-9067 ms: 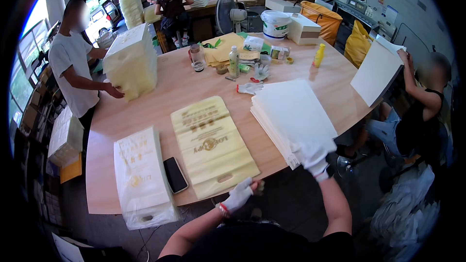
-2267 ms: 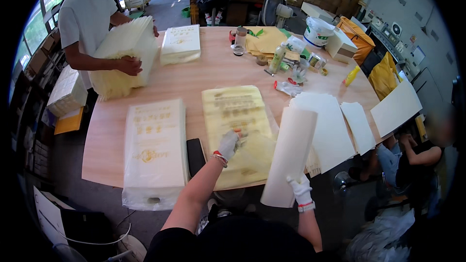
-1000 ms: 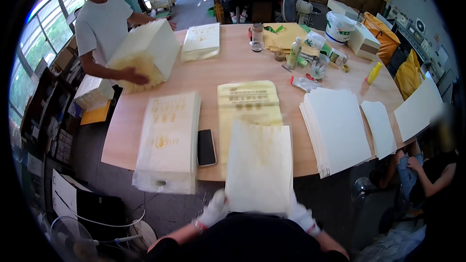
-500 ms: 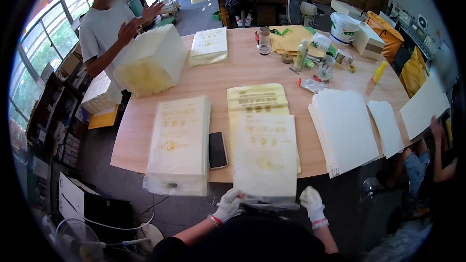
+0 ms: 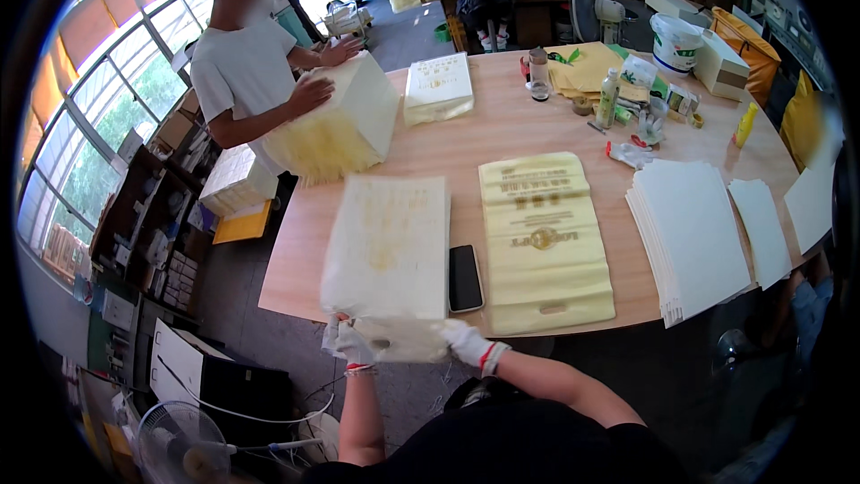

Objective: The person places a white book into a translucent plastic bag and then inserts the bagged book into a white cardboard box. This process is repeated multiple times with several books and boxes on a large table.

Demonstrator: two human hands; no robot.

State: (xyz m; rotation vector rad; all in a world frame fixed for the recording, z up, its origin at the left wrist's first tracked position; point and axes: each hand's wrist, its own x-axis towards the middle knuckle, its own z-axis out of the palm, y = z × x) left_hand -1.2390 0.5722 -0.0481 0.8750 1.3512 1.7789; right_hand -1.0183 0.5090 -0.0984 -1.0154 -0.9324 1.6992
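At the table's near left, a pale plastic bag [image 5: 385, 233] with faint printing lies over a stack of similar bags, slightly blurred. My left hand [image 5: 352, 342], in a white knit glove, is closed on its near left corner. My right hand [image 5: 466, 343], gloved the same way, is at the bag's near right corner; its fingertips are smeared, so I cannot tell whether they grip. A dark phone [image 5: 464, 278] lies right of the stack. Beyond it, a yellow plastic bag [image 5: 548, 287] with gold-brown printing and a handle slot lies flat.
White boards [image 5: 685, 237] are stacked at the right. Farther back are a bottle [image 5: 606, 100], a white bucket [image 5: 674, 43] and a yellow glue bottle [image 5: 743, 125]. Across the table, a person [image 5: 246, 72] has both hands on a tall pale stack [image 5: 345, 116]. A fan [image 5: 184, 444] stands lower left.
The pale bag that lay over the yellow one is now on the left stack, exposing the yellow bag. Both my hands moved left with it. The other person's hands came down onto the tall stack.
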